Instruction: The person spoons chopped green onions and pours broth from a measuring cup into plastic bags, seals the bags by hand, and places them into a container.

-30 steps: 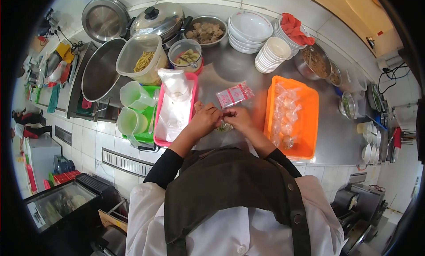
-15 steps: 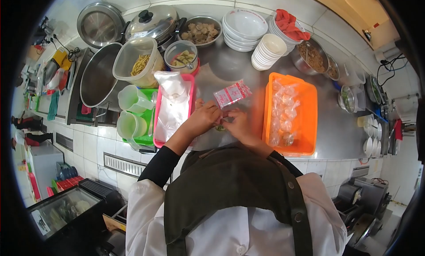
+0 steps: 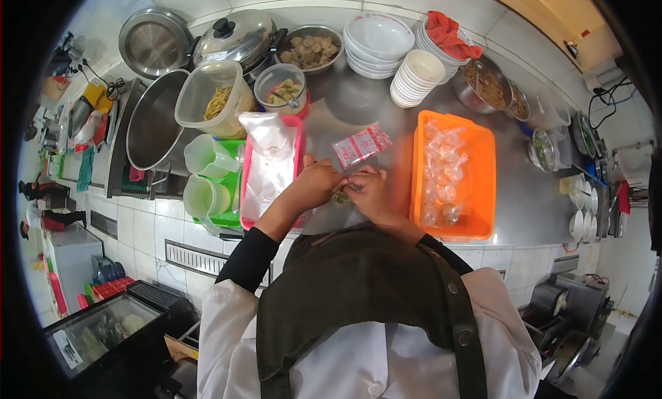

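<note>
My left hand and my right hand meet over the steel counter, fingers pinched together at the top of a small clear plastic bag. Something greenish shows in the bag below my fingers; most of the bag is hidden. Just beyond my hands lies a pink-and-white printed packet. To the left, a pink tray holds a stack of clear plastic bags. On the right stands an orange bin with several filled, knotted bags inside.
Measuring jugs stand on a green tray at left, near a tub of yellow strips. Along the back are a lidded pot, a bowl of meat pieces, white bowls, stacked cups and a red cloth.
My hands stay together at the bag's top, with small finger shifts. A little more of the greenish contents shows below them. The view has tilted slightly.
</note>
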### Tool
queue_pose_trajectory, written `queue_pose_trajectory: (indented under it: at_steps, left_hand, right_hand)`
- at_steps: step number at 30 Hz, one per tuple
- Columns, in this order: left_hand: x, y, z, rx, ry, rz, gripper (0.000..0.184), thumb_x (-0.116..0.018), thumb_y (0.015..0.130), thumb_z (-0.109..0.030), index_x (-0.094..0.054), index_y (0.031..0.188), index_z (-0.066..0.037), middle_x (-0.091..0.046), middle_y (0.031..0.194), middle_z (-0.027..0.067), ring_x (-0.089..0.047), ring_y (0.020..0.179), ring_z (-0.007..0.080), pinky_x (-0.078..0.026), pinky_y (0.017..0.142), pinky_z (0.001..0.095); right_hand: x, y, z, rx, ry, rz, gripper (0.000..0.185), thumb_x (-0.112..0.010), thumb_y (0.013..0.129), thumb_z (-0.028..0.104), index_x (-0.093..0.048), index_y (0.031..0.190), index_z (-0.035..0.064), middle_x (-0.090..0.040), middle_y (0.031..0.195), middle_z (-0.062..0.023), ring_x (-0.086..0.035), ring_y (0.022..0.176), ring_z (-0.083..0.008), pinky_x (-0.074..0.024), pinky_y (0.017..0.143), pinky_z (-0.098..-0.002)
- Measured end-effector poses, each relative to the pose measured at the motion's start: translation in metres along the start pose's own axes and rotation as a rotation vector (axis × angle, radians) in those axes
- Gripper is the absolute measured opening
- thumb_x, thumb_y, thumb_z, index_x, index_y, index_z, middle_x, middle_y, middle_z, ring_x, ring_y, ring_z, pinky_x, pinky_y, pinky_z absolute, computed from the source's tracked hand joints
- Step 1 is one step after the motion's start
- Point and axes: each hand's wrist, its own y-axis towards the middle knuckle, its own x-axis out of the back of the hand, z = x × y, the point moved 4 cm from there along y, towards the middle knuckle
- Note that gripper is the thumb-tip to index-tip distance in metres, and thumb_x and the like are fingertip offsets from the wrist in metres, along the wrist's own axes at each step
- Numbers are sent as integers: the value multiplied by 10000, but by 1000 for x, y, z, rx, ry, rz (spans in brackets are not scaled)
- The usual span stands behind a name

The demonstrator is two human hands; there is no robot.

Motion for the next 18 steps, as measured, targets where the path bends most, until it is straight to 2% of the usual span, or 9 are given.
queue_pose_trajectory:
  at_steps: [3, 6, 9, 13, 18]
  left_hand:
    - [9, 5, -10, 18, -11, 4, 216, -596, 883, -201, -621, 685, -119, -585, 650, 55, -548, 754, 246, -290, 728, 444]
    - [4, 8, -9, 80, -7, 28, 244, -566, 903, -209, -623, 682, -123, -570, 645, 66, -547, 736, 255, -287, 717, 433]
    - [7, 12, -11, 114, 26, 86, 288, -528, 922, -237, -630, 680, -120, -563, 651, 95, -545, 722, 275, -280, 715, 436]
    - [4, 12, -15, 140, 88, 135, 307, -523, 914, -258, -634, 666, -113, -605, 661, 100, -576, 696, 286, -286, 724, 468]
    - [-6, 9, -12, 186, -35, 59, 298, -506, 918, -227, -628, 674, -106, -609, 667, 106, -579, 706, 301, -279, 729, 472]
  right_hand:
    - [-1, -2, -2, 46, -69, -68, 167, -758, 675, 205, -716, 830, 163, -690, 852, 28, -569, 938, -183, -271, 834, -422]
    - [-4, -3, -6, 20, -125, 10, 200, -768, 668, 220, -715, 853, 169, -692, 881, 28, -555, 982, -188, -257, 848, -430]
    - [6, 6, 12, -30, 39, -81, 191, -767, 686, 226, -720, 864, 176, -694, 911, 30, -547, 1021, -181, -245, 864, -431]
    - [-7, -4, -12, -42, 72, -34, 188, -764, 714, 212, -728, 896, 184, -689, 959, 30, -544, 1045, -180, -235, 876, -437]
    - [-12, -13, -25, -55, 101, -22, 155, -752, 755, 195, -728, 908, 177, -683, 968, 30, -538, 1078, -188, -234, 922, -462]
